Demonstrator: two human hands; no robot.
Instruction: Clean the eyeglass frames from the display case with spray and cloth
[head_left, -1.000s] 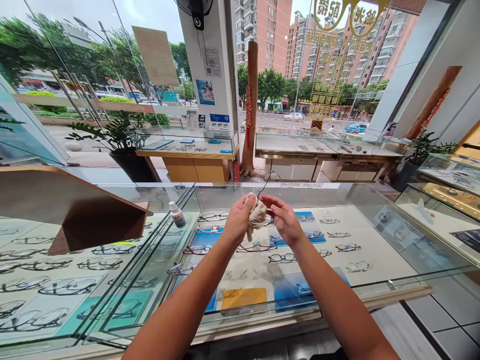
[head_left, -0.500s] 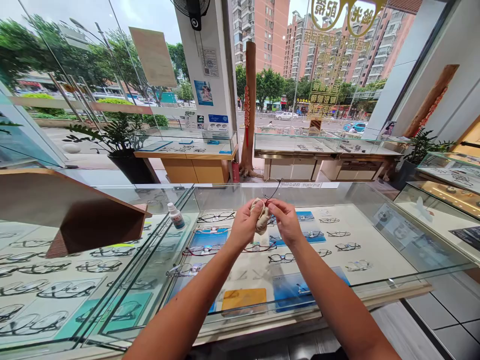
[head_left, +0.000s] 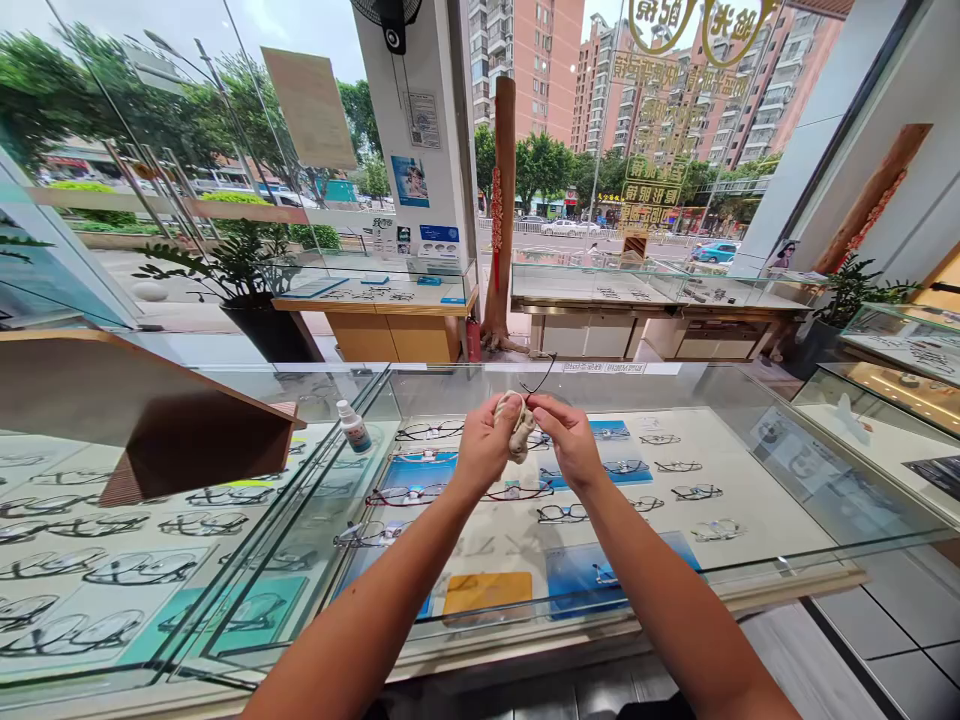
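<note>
Above the glass counter, my left hand [head_left: 484,440] is closed around a crumpled pale cloth [head_left: 519,440], its thumb on top. Beside it, my right hand [head_left: 566,438] pinches a pair of glasses at the frame. A thin dark temple arm of the glasses [head_left: 541,378] sticks up past my fingertips. The lenses are mostly hidden by the cloth and my fingers. A small white spray bottle [head_left: 354,428] stands on the glass to the left of my hands.
Rows of eyeglasses [head_left: 566,512] lie inside the glass display case [head_left: 750,450] below my hands. A yellow-brown pad [head_left: 487,598] is near its front. A wooden stand [head_left: 150,420] juts in at left. More display counters [head_left: 397,335] line the window.
Both hands have shifted very slightly, and the glasses' temple arm leans a little differently. The grip on cloth and glasses is the same. The view has moved slightly.
</note>
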